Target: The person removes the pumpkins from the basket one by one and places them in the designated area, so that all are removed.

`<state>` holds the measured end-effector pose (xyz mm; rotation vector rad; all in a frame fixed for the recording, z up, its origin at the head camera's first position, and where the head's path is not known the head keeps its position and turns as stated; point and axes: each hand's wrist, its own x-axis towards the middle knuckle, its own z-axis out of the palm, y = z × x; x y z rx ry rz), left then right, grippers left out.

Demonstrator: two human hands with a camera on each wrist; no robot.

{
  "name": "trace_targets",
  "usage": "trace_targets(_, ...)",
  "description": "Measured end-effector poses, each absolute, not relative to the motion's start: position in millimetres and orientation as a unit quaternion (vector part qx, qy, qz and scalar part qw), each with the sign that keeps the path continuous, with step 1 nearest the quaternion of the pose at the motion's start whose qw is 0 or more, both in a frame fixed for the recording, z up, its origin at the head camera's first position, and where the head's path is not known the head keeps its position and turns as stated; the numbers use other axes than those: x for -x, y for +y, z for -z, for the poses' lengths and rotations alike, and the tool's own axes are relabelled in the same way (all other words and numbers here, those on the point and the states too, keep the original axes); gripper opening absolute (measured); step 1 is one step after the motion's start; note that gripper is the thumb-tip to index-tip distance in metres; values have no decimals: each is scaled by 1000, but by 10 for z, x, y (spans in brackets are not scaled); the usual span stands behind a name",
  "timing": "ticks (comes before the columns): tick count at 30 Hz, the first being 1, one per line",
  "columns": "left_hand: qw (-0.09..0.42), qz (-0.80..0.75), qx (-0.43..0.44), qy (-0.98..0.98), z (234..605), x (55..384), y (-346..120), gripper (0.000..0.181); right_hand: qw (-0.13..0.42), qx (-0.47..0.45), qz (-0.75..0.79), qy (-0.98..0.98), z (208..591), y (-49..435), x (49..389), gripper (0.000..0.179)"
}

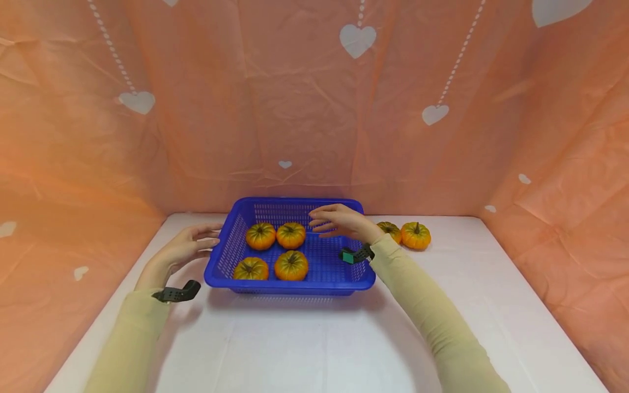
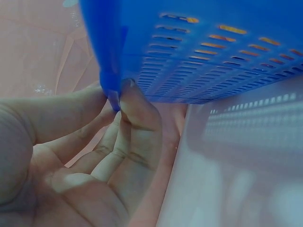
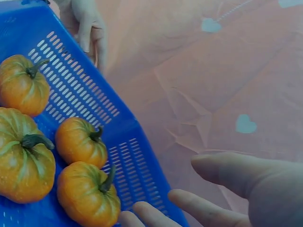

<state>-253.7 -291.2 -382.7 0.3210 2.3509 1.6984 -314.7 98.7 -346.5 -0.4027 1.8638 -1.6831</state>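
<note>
A blue plastic basket with slotted walls holds several small orange pumpkins, gathered in its left and middle part. At its left end my left hand pinches the rim between thumb and fingers, as the left wrist view shows close up. My right hand hovers above the basket's right half, fingers spread and loosely bent, with nothing in it. In the right wrist view, pumpkins with green stems lie to the left of the right hand's fingertips.
Two more pumpkins sit on the white table right of the basket; one pumpkin is in full view, the other partly behind the right forearm. An orange cloth with white hearts rises at the back and both sides.
</note>
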Motion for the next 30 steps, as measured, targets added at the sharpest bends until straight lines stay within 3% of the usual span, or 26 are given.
trace_targets(30, 120, -583, -108, 796, 3828, 2551, -2922, 56, 368, 167, 476, 781, 3711, 632, 3113, 40)
